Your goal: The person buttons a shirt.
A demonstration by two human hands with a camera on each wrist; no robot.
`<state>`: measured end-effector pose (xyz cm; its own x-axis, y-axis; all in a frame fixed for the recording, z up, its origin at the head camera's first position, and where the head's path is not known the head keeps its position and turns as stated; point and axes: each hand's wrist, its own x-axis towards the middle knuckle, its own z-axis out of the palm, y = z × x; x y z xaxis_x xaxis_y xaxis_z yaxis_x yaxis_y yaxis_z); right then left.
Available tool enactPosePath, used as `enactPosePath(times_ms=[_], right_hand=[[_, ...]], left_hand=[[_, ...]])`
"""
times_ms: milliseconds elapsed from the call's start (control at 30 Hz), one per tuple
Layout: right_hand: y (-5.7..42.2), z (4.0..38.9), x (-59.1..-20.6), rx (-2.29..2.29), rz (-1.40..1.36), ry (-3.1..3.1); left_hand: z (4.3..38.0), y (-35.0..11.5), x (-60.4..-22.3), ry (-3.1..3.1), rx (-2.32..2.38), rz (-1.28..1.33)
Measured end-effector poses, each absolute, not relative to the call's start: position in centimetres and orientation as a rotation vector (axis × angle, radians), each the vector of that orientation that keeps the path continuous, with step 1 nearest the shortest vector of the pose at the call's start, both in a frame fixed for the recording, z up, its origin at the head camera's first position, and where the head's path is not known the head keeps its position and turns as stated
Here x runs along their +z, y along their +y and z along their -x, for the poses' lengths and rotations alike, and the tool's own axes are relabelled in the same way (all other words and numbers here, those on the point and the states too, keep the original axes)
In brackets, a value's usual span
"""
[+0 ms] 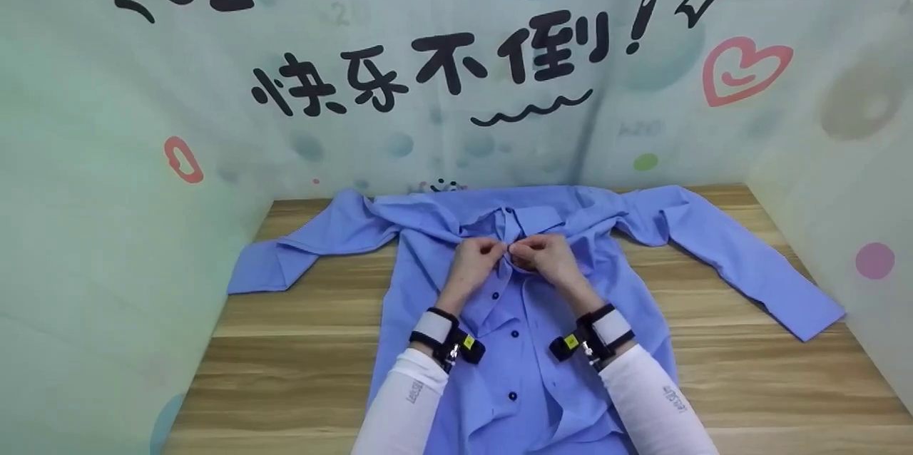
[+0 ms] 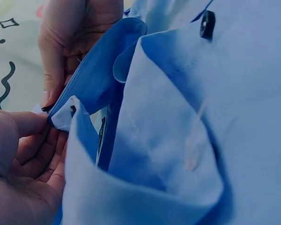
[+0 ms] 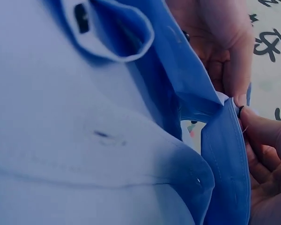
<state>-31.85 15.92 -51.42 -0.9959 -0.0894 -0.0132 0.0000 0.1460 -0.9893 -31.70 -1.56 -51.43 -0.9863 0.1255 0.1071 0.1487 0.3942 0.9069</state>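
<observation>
A blue long-sleeved shirt [image 1: 414,284] lies front up, collar at the far side. My left hand [image 1: 471,266] and right hand [image 1: 553,262] meet at the upper front placket, fingertips almost touching. Between thumb and fingers, each hand pinches an edge of the placket. At the pinched edges, a black button [image 3: 241,111] shows by the thumb tips in the right wrist view; its seat in a buttonhole cannot be made out. Further down the front are a dark button [image 1: 514,334] and a lower button [image 1: 512,396]. An open buttonhole [image 3: 101,134] shows on the loose front panel.
The shirt lies on a wood-grain table [image 1: 299,355]. One sleeve [image 1: 271,266] stretches left, the other sleeve [image 1: 756,269] right. A printed cloth backdrop [image 1: 442,141] with dark lettering stands behind the table and along both sides.
</observation>
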Motion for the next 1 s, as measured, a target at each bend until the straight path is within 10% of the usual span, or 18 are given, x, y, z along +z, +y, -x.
enactPosePath(times_ms=[733, 1000], right_hand=[[22.3, 27.4, -49.6, -0.837, 0.918, 2.929], [19.8, 29.5, -50.9, -0.619, 0.761, 2.761]], left_hand=[[26.5, -8.2, -49.8, -3.025, -0.862, 0.777], [27.1, -6.5, -50.5, -3.249, -0.571, 0.806]])
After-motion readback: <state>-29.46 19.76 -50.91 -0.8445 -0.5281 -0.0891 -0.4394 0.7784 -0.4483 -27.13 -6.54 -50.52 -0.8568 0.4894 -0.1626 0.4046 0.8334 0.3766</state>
